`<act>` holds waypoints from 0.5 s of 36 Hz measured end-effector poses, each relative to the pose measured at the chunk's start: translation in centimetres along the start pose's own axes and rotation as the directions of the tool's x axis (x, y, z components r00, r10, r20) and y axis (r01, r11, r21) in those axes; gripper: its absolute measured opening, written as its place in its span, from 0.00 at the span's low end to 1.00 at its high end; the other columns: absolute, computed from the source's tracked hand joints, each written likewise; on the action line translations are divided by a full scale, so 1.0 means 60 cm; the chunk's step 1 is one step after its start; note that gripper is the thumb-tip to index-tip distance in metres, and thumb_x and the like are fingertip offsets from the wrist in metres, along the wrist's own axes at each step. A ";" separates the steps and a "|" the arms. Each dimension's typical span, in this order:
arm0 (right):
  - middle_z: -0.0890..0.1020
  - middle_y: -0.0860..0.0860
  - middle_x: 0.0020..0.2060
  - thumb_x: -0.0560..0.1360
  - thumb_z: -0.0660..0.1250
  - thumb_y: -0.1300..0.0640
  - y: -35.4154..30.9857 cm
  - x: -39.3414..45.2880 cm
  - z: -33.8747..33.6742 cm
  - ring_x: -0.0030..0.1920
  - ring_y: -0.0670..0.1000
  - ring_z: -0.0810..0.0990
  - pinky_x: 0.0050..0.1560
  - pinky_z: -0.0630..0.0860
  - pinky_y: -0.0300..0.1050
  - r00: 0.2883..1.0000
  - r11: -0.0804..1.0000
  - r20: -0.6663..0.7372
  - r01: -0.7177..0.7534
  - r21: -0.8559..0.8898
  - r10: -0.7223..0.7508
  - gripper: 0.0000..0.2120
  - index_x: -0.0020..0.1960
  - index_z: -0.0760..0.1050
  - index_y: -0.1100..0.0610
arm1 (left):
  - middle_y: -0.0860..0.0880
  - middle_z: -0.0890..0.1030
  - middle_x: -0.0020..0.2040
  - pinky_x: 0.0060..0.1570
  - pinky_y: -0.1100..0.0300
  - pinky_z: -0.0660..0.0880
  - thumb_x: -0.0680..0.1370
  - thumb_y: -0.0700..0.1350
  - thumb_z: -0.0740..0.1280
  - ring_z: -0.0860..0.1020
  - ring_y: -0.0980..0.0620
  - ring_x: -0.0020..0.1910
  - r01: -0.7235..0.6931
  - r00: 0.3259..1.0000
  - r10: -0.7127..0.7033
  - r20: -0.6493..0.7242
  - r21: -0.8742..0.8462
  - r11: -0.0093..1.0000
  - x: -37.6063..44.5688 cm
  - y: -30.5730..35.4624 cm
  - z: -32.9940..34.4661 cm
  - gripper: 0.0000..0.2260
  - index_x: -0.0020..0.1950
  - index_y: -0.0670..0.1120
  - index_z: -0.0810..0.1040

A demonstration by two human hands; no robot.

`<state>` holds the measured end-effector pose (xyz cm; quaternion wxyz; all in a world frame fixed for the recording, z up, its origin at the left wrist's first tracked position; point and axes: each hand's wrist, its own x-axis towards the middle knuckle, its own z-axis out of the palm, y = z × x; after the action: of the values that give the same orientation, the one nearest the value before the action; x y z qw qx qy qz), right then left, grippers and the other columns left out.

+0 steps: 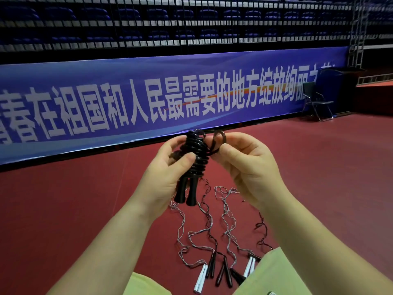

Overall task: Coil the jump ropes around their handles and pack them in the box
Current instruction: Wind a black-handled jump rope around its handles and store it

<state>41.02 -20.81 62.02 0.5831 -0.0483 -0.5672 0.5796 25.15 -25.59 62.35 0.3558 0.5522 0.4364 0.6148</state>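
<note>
Left hand [170, 173] grips the coiled black jump rope [194, 160]; right hand [244, 165] pinches its springy end loop [219, 138], best tucked under a coil.

the coiled jump rope [192, 165] sits at frame centre between the left hand [170, 177] and right hand [248, 165]. loose ropes [223, 241] lie below on the floor [329, 167]; a banner [148, 99] spans behind, chair [316, 101] upper right.

Single head view, looking forward and down from close behind both raised hands; red floor [319, 167] is stretching ahead to the blue banner [148, 99] (wide-angle bending at edges).
</note>
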 end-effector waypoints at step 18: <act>0.84 0.53 0.36 0.58 0.81 0.59 -0.047 0.025 -0.034 0.40 0.51 0.83 0.47 0.82 0.46 0.984 0.965 0.112 -0.107 -0.238 0.137 0.12 0.36 0.81 0.53 | 0.56 0.77 0.55 0.39 0.62 0.74 0.66 0.50 0.70 0.80 0.57 0.42 -0.248 0.964 0.166 0.209 0.467 0.849 -0.010 0.051 0.008 0.25 0.56 0.75 0.71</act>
<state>43.76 -19.39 64.23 0.4992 -0.1134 -0.6628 0.5464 25.85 -27.16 64.98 0.1700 0.7158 0.4851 0.4726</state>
